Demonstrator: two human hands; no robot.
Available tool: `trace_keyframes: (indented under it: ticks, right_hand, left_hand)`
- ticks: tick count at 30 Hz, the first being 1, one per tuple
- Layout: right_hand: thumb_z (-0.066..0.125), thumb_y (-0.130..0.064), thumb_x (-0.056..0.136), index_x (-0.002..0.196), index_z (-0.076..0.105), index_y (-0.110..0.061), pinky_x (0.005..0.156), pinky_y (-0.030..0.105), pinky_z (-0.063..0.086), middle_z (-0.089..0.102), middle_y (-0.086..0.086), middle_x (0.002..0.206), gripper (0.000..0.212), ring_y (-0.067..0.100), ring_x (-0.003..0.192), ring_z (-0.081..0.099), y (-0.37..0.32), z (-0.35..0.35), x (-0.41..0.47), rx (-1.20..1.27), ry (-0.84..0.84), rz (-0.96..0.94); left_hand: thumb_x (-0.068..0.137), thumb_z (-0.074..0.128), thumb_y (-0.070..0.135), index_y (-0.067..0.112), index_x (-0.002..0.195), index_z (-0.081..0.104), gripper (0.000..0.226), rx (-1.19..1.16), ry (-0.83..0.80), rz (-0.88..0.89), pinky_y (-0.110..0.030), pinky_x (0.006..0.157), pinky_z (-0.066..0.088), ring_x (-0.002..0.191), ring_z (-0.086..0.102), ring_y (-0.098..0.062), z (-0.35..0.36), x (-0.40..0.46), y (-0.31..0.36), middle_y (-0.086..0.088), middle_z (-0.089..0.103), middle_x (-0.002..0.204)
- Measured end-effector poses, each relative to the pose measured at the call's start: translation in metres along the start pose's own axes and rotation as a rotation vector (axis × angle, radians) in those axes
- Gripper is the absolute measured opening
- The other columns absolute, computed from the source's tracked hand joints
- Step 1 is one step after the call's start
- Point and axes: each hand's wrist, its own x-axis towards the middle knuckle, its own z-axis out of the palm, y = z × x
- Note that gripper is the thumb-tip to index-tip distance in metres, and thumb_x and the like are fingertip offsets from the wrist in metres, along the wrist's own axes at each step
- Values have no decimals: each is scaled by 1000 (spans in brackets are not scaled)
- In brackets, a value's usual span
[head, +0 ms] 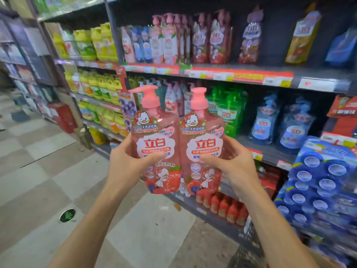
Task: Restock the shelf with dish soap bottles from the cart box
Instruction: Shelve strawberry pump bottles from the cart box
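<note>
The left hand gripped the left bottle, thumb curled across its label and fingers wrapped behind. The right hand gripped the right bottle the same way, thumb lying over the front. Both hands were clamped on their loads, well clear of the floor and in front of the shelves.

The 2 pink bottles stood nearly upright, side by side and touching along their inner edges. Each had a pink pump on top; the left pump's spout pointed left, the right one faced the camera. Their labels showed a cartoon duck, a white cloud with red characters, and strawberries at the bottom.

Behind them ran the shelf rows. On the upper row stood pink packs of similar soap, with yellow packs farther left. On the row level with the pumps stood green bottles and blue bottles, and a bare dark stretch of board lay just in front of the blue ones. Small red bottles lined the bottom row. At the right edge sat a stack of blue packs with round discs. Red price strips ran along the shelf edges. A dark mesh edge, possibly the cart, showed low down by the right forearm; the box could not be made out.
</note>
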Motion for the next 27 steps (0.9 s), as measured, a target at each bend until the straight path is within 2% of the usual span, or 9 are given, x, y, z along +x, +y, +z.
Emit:
trace_keyframes:
  ticks: [3,8,11,15,20,24,27]
  right_hand:
    - [85,1,67,112,71,-15,64,24,57,78,-2,95,50,13,87,75,-9,20,30,56,-10,-17]
    - [83,2,68,104,73,-13,58,20,56,79,-1,88,40,12,78,75,-12,48,95,118,39,-46]
    - [85,-6,66,106,74,-16,59,20,56,79,-2,89,43,13,81,76,-14,60,144,112,70,-88]
    - [83,-3,65,107,74,-13,60,19,56,79,-1,88,44,11,79,75,-16,70,209,141,131,-157]
    - [81,-3,69,99,75,-14,62,19,56,79,-1,89,33,11,79,75,-29,76,280,124,186,-213]
    - [83,-22,58,101,75,-15,70,27,58,78,-1,94,45,15,87,75,-39,77,323,82,238,-246]
    - [82,-21,57,101,75,-16,69,27,58,78,0,94,45,16,88,75,-49,76,351,75,278,-296]
  left_hand:
    - [66,85,4,23,104,68,46,18,18,53,-22,69,58,84,74,-10,-12,34,4,8,77,91]
    - [66,85,10,21,111,67,50,25,-6,114,-21,69,58,85,74,-10,-22,109,10,9,77,92]
    - [67,85,12,22,109,68,46,36,-16,157,-20,69,57,86,74,-10,-22,162,11,9,77,92]
    - [60,81,27,20,113,68,55,21,-70,219,-17,67,56,86,74,-8,-14,236,12,11,77,93]
    - [62,80,26,20,110,68,50,-41,-129,302,-14,68,54,86,73,-6,2,321,12,12,77,92]
    - [62,79,35,19,113,68,54,-84,-160,343,-16,72,55,88,73,-5,16,380,6,12,77,94]
    - [64,77,38,20,113,67,54,-99,-215,370,-19,74,57,90,72,-5,28,421,5,12,76,96]
